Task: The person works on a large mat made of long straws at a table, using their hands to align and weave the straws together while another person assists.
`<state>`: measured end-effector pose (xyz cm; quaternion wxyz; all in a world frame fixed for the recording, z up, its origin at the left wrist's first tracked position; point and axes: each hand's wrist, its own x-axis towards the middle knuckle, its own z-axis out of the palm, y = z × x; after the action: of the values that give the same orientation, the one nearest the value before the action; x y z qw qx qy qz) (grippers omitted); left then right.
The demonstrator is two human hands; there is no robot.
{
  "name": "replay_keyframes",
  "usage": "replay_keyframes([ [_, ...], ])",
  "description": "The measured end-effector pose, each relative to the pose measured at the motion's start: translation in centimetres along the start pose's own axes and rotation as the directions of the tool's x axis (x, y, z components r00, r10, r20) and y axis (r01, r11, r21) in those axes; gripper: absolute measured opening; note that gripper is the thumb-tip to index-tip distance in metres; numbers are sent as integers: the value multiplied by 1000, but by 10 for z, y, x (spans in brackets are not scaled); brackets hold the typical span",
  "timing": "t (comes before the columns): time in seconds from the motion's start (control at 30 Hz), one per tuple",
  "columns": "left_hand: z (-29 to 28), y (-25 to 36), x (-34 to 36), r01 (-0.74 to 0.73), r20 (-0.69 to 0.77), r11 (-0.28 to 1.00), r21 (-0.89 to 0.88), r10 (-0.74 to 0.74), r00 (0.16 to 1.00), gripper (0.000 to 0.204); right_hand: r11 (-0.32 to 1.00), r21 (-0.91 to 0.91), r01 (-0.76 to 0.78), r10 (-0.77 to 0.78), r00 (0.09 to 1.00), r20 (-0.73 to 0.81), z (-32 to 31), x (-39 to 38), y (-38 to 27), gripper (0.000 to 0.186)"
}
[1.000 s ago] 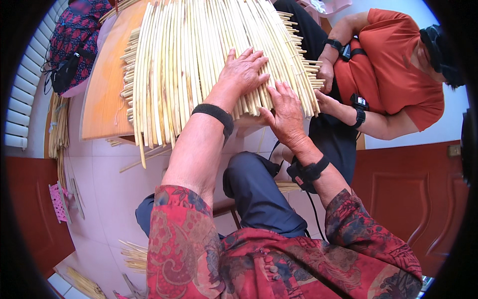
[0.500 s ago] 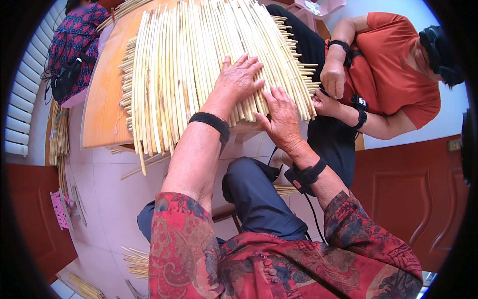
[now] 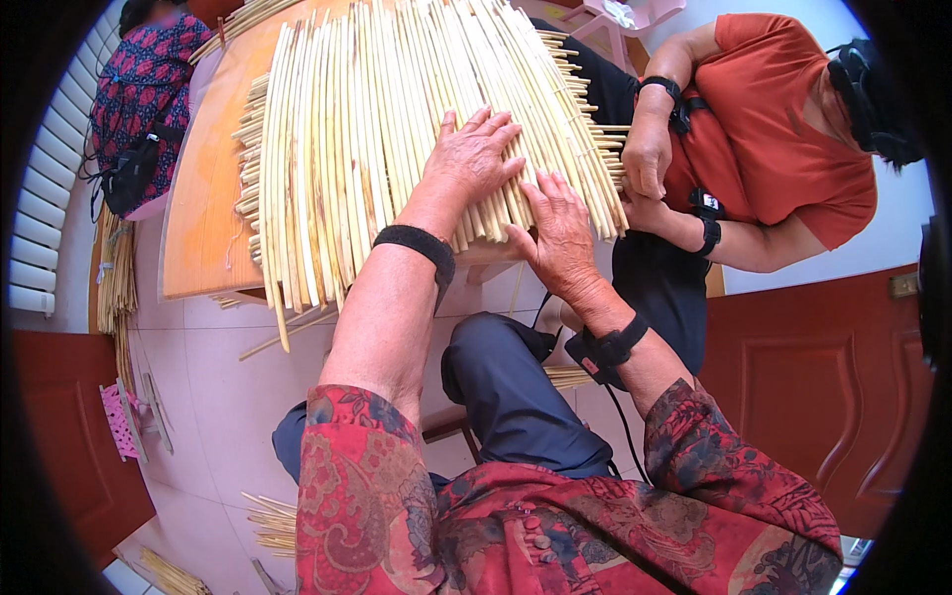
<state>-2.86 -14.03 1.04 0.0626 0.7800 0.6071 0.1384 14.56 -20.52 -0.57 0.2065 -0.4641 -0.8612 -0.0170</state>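
A mat of pale yellow reed stalks lies across the wooden table, its stalks side by side and pointing away from me. More stalks lie crosswise beneath, their ends jutting out at both sides. My left hand rests flat on the mat near its front edge, fingers spread. Just to the right, my right hand lies on the stalk ends with its fingers stretched out and the thumb apart. Neither hand grips a stalk. At the mat's right edge, a co-worker's hands are close together; what they hold is too small to make out.
The orange-brown table shows on the left. A person in an orange-red shirt sits at the right, another in a patterned top at the far left. Stalk bundles stand by the radiator. A pink stool is behind.
My hands stay in nearly the same place on the mat. The co-worker's hands have shifted slightly left, closer against the mat's right edge.
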Motion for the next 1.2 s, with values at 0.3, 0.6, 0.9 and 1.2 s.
replay_keyframes([
  [0.3, 1, -1, 1, -3, 2, 1000, 2, 3, 1000, 54, 1000, -3, 1, -1, 1000, 3, 0, 0, 0, 64],
  [0.6, 2, -1, 0, -12, -21, 1000, -13, 11, 1000, 53, 1000, 2, -3, 3, 1000, 12, 0, 0, 0, 64],
  [0.9, 1, -1, 1, -9, -30, 1000, -15, 9, 1000, 52, 1000, 1, -7, 7, 1000, 7, 0, 0, 0, 64],
  [1.2, 2, -2, 2, -17, -22, 1000, -3, 17, 1000, 54, 1000, -5, -8, 8, 1000, 5, 0, 0, 0, 64],
])
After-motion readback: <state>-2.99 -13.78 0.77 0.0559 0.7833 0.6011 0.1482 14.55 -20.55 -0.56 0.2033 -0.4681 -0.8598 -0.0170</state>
